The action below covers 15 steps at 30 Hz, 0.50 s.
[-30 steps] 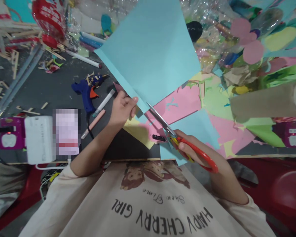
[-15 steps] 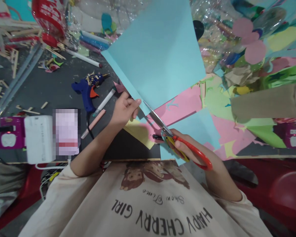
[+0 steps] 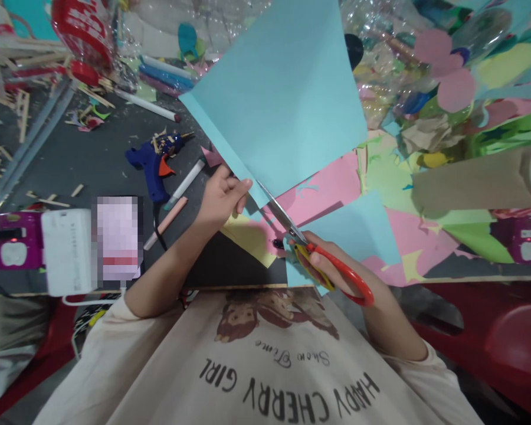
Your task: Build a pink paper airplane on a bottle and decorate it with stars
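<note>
My left hand (image 3: 223, 196) pinches the lower corner of a large folded light-blue paper sheet (image 3: 278, 100) and holds it up over the table. My right hand (image 3: 331, 265) grips red-and-yellow-handled scissors (image 3: 310, 248). Their metal blades point up and left, and the tips meet the sheet's bottom edge just right of my left fingers. Pink, yellow and blue paper offcuts (image 3: 331, 195) lie on the table beneath.
A blue glue gun (image 3: 153, 162) and pens (image 3: 183, 184) lie left of my hand on the dark table (image 3: 84, 159). A white box (image 3: 66, 251) sits at the near left edge. A cardboard tube (image 3: 473, 180) lies right. Paper shapes and plastic wrap crowd the back.
My right hand and the scissors have moved up and left, so the blades reach the sheet's edge. The sheet has shifted slightly right.
</note>
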Tool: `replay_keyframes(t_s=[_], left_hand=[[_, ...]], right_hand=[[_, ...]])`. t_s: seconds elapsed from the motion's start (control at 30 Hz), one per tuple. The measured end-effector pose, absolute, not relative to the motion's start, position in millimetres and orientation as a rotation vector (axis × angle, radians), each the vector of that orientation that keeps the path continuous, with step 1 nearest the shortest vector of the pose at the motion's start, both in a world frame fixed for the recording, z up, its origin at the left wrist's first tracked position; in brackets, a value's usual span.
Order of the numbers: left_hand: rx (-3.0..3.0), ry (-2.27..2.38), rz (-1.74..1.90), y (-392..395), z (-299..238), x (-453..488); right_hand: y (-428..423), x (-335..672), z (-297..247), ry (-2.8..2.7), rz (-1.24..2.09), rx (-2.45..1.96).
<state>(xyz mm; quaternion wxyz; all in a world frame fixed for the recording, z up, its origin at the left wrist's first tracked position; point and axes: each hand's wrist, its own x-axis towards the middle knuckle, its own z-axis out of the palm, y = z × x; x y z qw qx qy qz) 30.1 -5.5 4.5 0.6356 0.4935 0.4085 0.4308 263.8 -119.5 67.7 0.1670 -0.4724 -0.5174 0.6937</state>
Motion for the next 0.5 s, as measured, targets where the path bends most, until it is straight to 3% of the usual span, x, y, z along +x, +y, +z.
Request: replay_keyframes(t_s=[0.5], left_hand=[[1.110,0.936,0.989,-6.3,3.6,30.0]], right_hand=[[-117.4,263.8,68.5,-1.544,1.926,-1.357]])
